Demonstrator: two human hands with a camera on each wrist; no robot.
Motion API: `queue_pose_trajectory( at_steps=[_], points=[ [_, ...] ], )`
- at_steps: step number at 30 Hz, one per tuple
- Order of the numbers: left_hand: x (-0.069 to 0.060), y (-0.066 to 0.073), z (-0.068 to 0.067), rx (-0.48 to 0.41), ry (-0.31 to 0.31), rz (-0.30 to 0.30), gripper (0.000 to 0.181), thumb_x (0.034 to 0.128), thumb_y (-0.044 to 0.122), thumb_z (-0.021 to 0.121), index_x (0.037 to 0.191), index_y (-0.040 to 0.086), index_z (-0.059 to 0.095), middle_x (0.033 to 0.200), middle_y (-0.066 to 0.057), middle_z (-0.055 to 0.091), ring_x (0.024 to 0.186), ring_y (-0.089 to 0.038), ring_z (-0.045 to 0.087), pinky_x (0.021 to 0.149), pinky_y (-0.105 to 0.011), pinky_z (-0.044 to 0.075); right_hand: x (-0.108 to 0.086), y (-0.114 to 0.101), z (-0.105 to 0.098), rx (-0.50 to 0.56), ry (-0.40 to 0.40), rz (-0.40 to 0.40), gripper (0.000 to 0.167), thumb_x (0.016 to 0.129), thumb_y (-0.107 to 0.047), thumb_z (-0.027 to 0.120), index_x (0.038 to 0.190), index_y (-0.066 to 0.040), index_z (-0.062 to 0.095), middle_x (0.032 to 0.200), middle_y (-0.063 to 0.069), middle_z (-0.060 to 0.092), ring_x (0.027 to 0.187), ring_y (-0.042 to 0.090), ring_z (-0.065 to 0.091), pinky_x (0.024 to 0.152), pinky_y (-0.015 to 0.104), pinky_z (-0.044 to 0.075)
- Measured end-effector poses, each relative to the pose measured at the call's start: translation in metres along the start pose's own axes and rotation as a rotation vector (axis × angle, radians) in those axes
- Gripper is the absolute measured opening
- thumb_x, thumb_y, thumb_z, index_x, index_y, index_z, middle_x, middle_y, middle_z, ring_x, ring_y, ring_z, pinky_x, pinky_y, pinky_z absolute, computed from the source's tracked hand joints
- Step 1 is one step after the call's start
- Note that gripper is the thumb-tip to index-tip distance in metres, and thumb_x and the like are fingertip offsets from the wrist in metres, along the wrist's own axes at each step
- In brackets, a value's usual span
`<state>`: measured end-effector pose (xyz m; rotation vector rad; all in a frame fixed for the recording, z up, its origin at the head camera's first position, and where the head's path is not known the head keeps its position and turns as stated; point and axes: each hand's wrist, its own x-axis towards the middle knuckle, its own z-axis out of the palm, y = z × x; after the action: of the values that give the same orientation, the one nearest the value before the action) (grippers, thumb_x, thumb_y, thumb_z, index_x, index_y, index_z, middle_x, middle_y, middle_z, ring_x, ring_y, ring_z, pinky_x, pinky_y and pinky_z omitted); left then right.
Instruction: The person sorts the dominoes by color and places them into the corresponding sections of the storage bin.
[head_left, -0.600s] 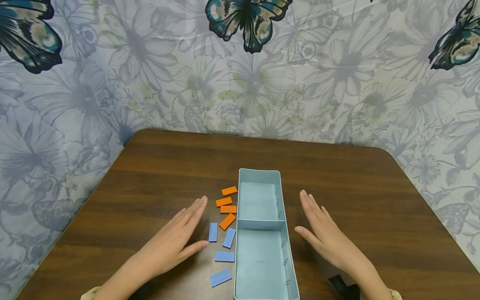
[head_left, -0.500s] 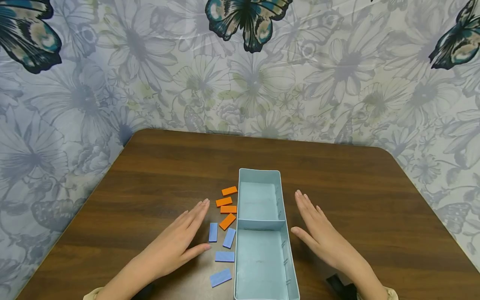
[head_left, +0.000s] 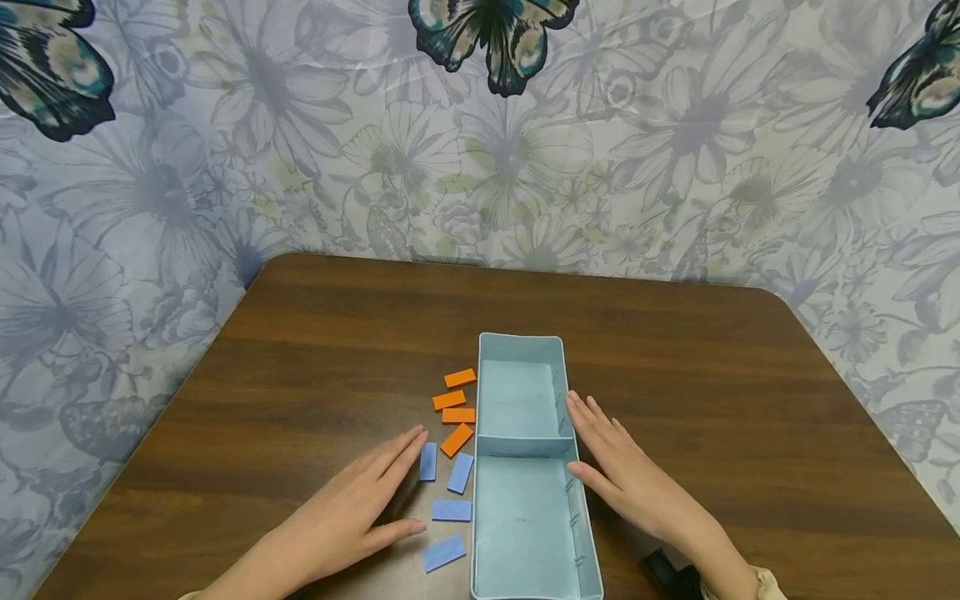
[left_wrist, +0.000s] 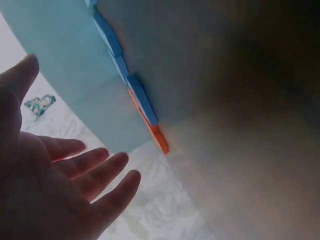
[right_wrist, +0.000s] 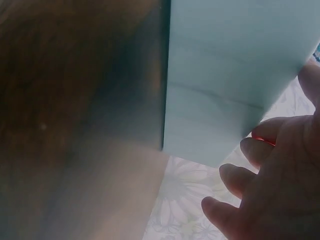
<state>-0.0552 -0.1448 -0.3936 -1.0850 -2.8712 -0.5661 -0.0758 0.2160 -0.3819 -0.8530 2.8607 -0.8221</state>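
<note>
A light blue tray (head_left: 522, 518) with two compartments stands on the table, both compartments bare. Along its left side lie several orange blocks (head_left: 458, 415) at the far end and several blue blocks (head_left: 452, 510) nearer. My left hand (head_left: 345, 508) holds nothing, fingers extended, its fingertips beside the leftmost blue block. At the tray's right wall, my right hand (head_left: 645, 483) has straight fingers, and its fingertips and thumb are at the rim. The right wrist view shows these fingers (right_wrist: 235, 180) by the tray's side (right_wrist: 215, 90); contact is hard to tell.
The brown wooden table (head_left: 360, 333) reaches back to a wall covering with flowers and butterflies (head_left: 502, 42). A black object (head_left: 671, 575) lies by my right wrist, partly hidden by it.
My right hand has moved left to the tray's right wall. My left hand has shifted slightly right and nearer. The view has tilted slightly; tray and blocks lie as before.
</note>
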Motion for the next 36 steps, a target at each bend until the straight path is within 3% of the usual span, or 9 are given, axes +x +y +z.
queue_pose_trajectory(
  at_steps=[7,12,16,21,25,31,36],
  points=[
    [0.001,0.007,0.007,-0.005,-0.075,0.013,0.084,0.0806,0.065,0.055,0.134,0.002,0.041,0.129,-0.009,0.043,0.114,-0.021,0.043,0.092,-0.042,0.041,0.0,0.001,0.001,0.002,-0.018,0.007,0.071,0.098,-0.027,0.051,0.151,-0.021,0.005,0.155,0.0,0.007,0.14,0.022,0.003,0.103,0.059,0.013],
    [0.004,0.012,0.011,0.006,-0.139,0.069,0.074,0.0794,0.069,0.051,0.12,0.008,0.046,0.109,0.001,0.045,0.095,-0.014,0.045,0.082,-0.039,0.044,0.0,0.001,0.002,0.0,-0.021,0.015,0.07,0.098,-0.03,0.049,0.151,-0.021,0.005,0.155,-0.004,0.005,0.14,0.021,0.003,0.103,0.059,0.012],
    [0.006,0.018,0.011,0.056,-0.167,0.109,0.067,0.0802,0.067,0.052,0.114,0.009,0.051,0.105,0.001,0.048,0.092,-0.014,0.047,0.08,-0.039,0.045,-0.001,0.001,0.002,-0.01,-0.016,0.014,0.07,0.098,-0.03,0.049,0.151,-0.021,0.005,0.155,-0.004,0.006,0.14,0.022,0.004,0.103,0.059,0.012],
    [0.009,0.024,0.009,0.137,-0.162,0.16,0.056,0.0787,0.059,0.063,0.105,0.009,0.059,0.097,0.002,0.052,0.086,-0.014,0.051,0.072,-0.034,0.045,-0.001,0.0,0.002,-0.007,-0.024,0.021,0.07,0.098,-0.029,0.05,0.151,-0.02,0.006,0.155,-0.004,0.005,0.14,0.021,0.003,0.103,0.058,0.012],
    [0.01,0.027,0.009,0.167,-0.142,0.202,0.046,0.0752,0.053,0.071,0.095,0.012,0.059,0.084,0.007,0.047,0.079,-0.01,0.049,0.064,-0.028,0.041,0.0,0.0,0.001,-0.004,-0.031,0.027,0.069,0.098,-0.031,0.049,0.151,-0.016,0.008,0.155,-0.004,0.005,0.14,0.021,0.002,0.103,0.059,0.012],
    [0.011,0.03,0.01,0.183,-0.141,0.221,0.041,0.0729,0.051,0.074,0.087,0.015,0.057,0.075,0.011,0.039,0.069,-0.006,0.041,0.058,-0.023,0.032,0.0,0.0,0.0,-0.008,-0.033,0.023,0.069,0.098,-0.03,0.05,0.151,-0.016,0.008,0.155,-0.002,0.006,0.139,0.022,0.003,0.103,0.059,0.012],
    [0.013,0.032,0.012,0.186,-0.154,0.204,0.041,0.0708,0.048,0.076,0.087,0.015,0.057,0.073,0.011,0.039,0.068,-0.006,0.041,0.057,-0.023,0.033,-0.001,0.0,0.0,-0.007,-0.036,0.028,0.07,0.098,-0.03,0.05,0.151,-0.018,0.007,0.155,-0.002,0.007,0.14,0.022,0.003,0.103,0.059,0.012]
  ],
)
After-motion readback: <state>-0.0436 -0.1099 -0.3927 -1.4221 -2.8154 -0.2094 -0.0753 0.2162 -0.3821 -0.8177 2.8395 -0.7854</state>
